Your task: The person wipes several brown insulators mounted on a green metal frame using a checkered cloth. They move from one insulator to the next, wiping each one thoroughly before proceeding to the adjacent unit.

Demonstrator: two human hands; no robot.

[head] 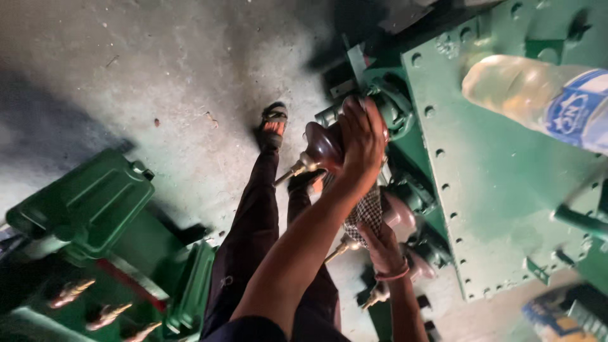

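Observation:
My left hand [362, 139] is wrapped over a brown ceramic insulator [322, 147] with a metal stud, on the side of a green bolted metal tank [494, 177]. Lower down, my right hand [384, 246], with a red band at the wrist, presses a black-and-white checked cloth [365, 215] against a second brown insulator [399, 215]. A third insulator [380, 292] shows below it. My dark trouser legs and a sandalled foot [273, 125] stand on the concrete floor beside the tank.
A clear plastic bottle [538, 95] with a blue label lies on the tank's top at the upper right. Another green tank [88, 202] with several ribbed terminals [69, 292] stands at the lower left. Grey concrete floor [158, 76] spreads between them.

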